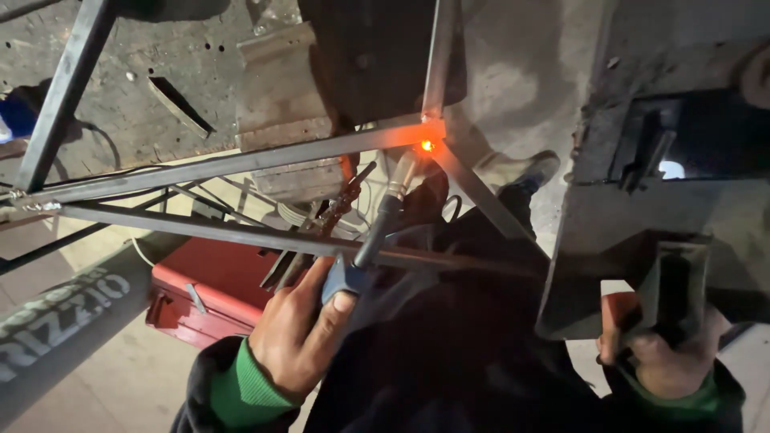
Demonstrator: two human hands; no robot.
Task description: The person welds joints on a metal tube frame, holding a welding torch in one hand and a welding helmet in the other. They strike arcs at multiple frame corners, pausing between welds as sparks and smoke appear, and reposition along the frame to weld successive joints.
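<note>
Below, my left hand [301, 337] grips the welding torch [377, 232], its long axis running up and right to the glowing joint [427, 145] at the steel frame's [241, 164] corner; my right hand [662, 361] clutches the welding shield [642, 200].

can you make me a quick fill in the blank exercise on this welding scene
1. The left hand grips the handle of a welding ____.
2. The torch's tip points at a spot glowing ____ on the metal frame.
3. The right hand holds up a hand-held welding ____ by its handle.
4. Under the frame sits a metal box coloured ____.

Missing words: torch; orange; shield; red
</note>
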